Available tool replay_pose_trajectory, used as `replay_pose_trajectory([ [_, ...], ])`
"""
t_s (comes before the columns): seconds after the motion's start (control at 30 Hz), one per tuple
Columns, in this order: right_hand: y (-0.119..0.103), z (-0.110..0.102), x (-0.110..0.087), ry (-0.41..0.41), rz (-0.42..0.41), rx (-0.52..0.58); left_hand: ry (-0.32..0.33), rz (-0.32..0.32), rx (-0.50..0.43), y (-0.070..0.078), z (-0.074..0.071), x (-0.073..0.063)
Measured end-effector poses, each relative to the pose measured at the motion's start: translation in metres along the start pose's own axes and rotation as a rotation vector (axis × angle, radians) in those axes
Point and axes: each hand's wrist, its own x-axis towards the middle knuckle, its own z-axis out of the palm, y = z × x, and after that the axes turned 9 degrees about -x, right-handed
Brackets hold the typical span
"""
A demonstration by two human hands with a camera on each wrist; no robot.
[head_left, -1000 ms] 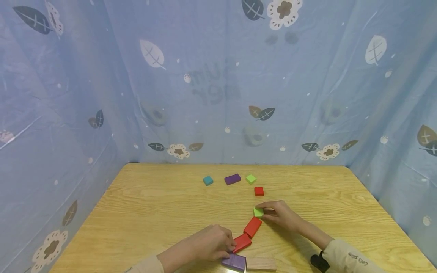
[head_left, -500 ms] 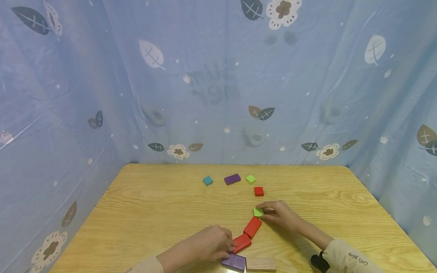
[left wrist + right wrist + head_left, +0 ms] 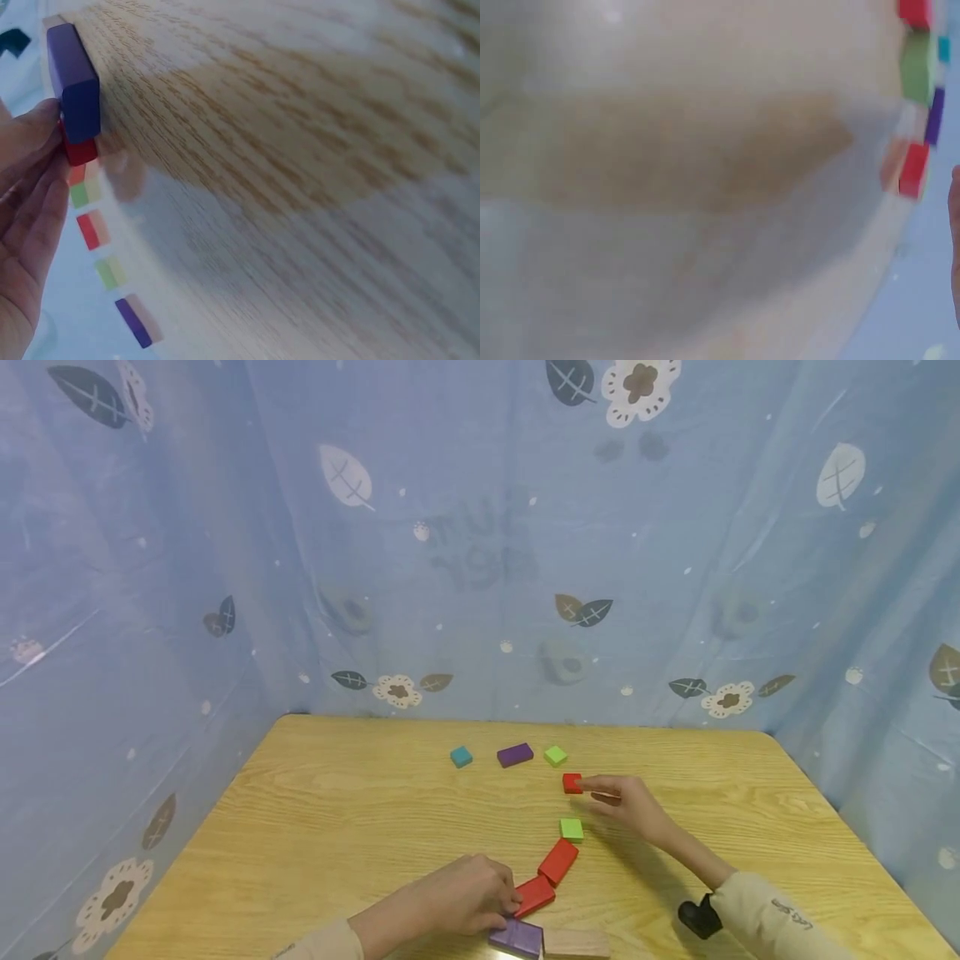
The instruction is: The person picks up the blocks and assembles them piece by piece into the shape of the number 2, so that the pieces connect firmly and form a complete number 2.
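My left hand (image 3: 468, 893) holds the left end of a red rectangular block (image 3: 536, 896) between thumb and index finger. The thumb lies against the corner of a purple block (image 3: 517, 937), also seen in the left wrist view. Another red block (image 3: 558, 862) continues the curved row, followed by a lime-green block (image 3: 572, 831). My right hand (image 3: 633, 806) is beside a small red block (image 3: 572, 783); its index fingertip reaches the block's right side in the head view, while the thumb stays apart. In the right wrist view, a fingertip (image 3: 956, 232) shows at the edge, near the blurred red block (image 3: 913, 171).
A plain wooden block (image 3: 576, 942) adjoins the purple one at the near edge. Farther back sit a teal block (image 3: 461, 757), a dark purple block (image 3: 515, 755) and another lime-green block (image 3: 556, 756). A patterned blue curtain (image 3: 480, 543) surrounds the wooden table (image 3: 337, 802).
The right hand has let go of the nearer lime-green block, leaving it at the row's end, and moved away to the small red block. The left hand has stayed in place.
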Motion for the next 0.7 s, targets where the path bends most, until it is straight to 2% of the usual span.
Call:
replay_pose_trajectory([
  [0.07,0.007,-0.005,0.008,0.009,0.032,0.033,-0.006,-0.006,-0.005,0.000,-0.001,-0.001],
  [0.17,0.020,-0.011,0.020,-0.023,0.092,0.062,-0.013,-0.008,-0.006,0.001,-0.004,-0.002],
  [0.33,0.036,-0.016,0.034,-0.098,0.147,0.025,-0.018,-0.013,-0.007,0.001,-0.005,-0.001],
  [0.5,0.046,-0.012,0.038,-0.141,0.198,0.005,-0.020,-0.014,-0.031,0.000,-0.005,0.001],
  [0.7,0.052,-0.005,0.038,-0.127,0.225,0.038,-0.011,-0.018,-0.041,0.000,-0.003,0.000],
])
